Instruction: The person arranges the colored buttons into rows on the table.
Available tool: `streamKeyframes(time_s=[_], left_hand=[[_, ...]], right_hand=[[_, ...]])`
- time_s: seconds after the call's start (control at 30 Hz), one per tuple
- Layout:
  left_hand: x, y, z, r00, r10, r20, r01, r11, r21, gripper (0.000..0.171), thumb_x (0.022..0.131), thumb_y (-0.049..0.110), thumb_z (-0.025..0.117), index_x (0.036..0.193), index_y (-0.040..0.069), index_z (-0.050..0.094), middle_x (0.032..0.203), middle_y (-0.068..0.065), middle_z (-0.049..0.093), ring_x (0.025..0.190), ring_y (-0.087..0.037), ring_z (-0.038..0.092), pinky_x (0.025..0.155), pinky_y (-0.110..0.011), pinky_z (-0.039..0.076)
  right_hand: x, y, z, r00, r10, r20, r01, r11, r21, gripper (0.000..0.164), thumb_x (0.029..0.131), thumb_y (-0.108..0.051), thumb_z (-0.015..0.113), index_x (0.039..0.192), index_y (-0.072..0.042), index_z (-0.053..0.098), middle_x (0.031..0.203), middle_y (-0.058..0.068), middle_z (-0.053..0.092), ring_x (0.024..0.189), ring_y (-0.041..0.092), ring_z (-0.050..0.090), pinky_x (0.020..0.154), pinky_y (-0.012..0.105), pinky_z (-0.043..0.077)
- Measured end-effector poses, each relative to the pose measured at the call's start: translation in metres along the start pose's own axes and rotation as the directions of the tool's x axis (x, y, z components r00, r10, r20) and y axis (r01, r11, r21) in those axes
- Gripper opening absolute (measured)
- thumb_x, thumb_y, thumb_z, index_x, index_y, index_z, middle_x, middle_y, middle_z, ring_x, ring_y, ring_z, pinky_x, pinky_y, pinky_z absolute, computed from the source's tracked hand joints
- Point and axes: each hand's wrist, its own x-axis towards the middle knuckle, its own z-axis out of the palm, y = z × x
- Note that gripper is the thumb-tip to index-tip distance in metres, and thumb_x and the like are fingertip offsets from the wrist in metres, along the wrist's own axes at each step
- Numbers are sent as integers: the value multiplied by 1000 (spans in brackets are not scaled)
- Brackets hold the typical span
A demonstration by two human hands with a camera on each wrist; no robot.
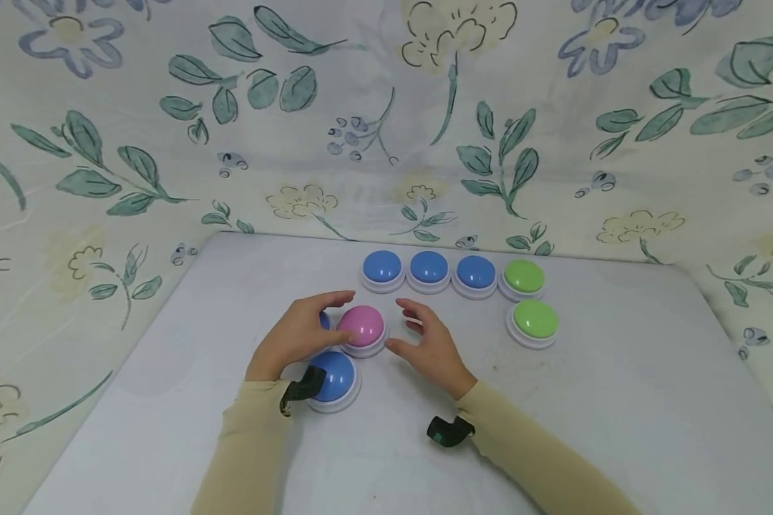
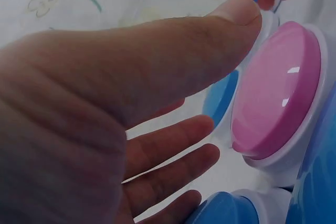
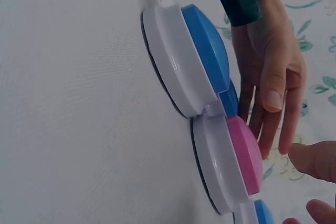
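Note:
A pink dome-shaped push button (image 1: 361,325) on a round white base sits on the table between the two hands. At its left, my left hand (image 1: 293,332) arches with thumb and fingers spread, the thumb overlapping the button's near edge in the head view. A blue button (image 1: 335,378) lies just below that hand, partly covered by the wrist camera. Another blue button (image 1: 325,320) is mostly hidden behind the left hand. My right hand (image 1: 433,354) hovers right of the pink button, fingers loosely bent and holding nothing. The right wrist view shows the pink button (image 3: 245,153) beside the blue one (image 3: 207,48).
Along the back runs a row of three blue buttons (image 1: 429,267) ending in a green button (image 1: 524,277). A second green button (image 1: 535,320) sits just in front of that end. The white table (image 1: 586,429) meets a flower-patterned cloth (image 1: 386,186) behind and at the sides.

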Motion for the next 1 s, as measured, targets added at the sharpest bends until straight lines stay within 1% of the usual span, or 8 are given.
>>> streamKeyframes(time_s=[0.1,0.27,0.37,0.5,0.57,0.67,0.8,1.0], left_hand=[[-1,-2,0,1000,-4,7,4,1000,18,71,83,30,82,145,11,54,146,-9,55,136,-35,46,112,-58,38],[0,-3,-1,998,-44,33,42,997,61,74,81,33,84,145,12,54,147,-10,55,139,-37,44,112,-60,37],[1,-4,0,998,-36,42,32,993,111,73,80,31,85,144,10,56,144,-12,56,141,-45,38,112,-63,33],[2,-5,0,999,-32,38,24,984,179,70,80,30,85,141,8,58,140,-16,59,141,-55,30,110,-69,29],[3,-6,1,999,-24,36,16,979,205,70,79,29,86,140,7,60,138,-18,60,140,-56,30,110,-70,29],[6,-7,4,999,10,37,-18,972,233,69,78,28,87,138,5,61,135,-18,62,137,-52,39,114,-66,26],[7,-7,6,998,39,40,-48,968,245,68,77,27,88,136,3,62,131,-18,65,134,-48,46,118,-62,22],[7,-5,6,998,41,40,-50,966,253,68,77,26,88,135,2,63,128,-19,66,134,-51,44,116,-63,26]], right_hand=[[2,0,5,1000,10,25,-9,1000,-24,66,87,-8,77,146,-6,47,149,12,47,137,30,46,112,39,41],[5,-2,13,999,5,50,-4,1000,-24,67,87,-8,77,147,-5,47,149,14,47,137,32,46,112,40,41],[6,-1,16,998,3,58,-1,1000,-25,68,86,-8,77,147,-4,46,148,15,47,136,32,46,112,41,41],[8,1,19,997,21,69,-18,999,-41,68,86,-7,77,147,-5,46,149,14,47,137,32,46,112,39,42],[10,1,20,996,34,78,-30,998,-48,69,86,-7,77,148,-6,45,149,14,46,137,32,46,111,39,42],[11,1,22,994,58,94,-52,997,-62,71,86,-7,77,149,-6,44,150,15,46,137,32,46,111,40,43],[13,2,24,991,74,116,-61,992,-114,72,86,-9,78,149,-6,44,150,15,46,136,32,47,111,41,42],[17,3,27,990,65,123,-48,989,-137,70,85,-4,76,148,-2,44,147,16,49,134,31,49,112,40,42]])
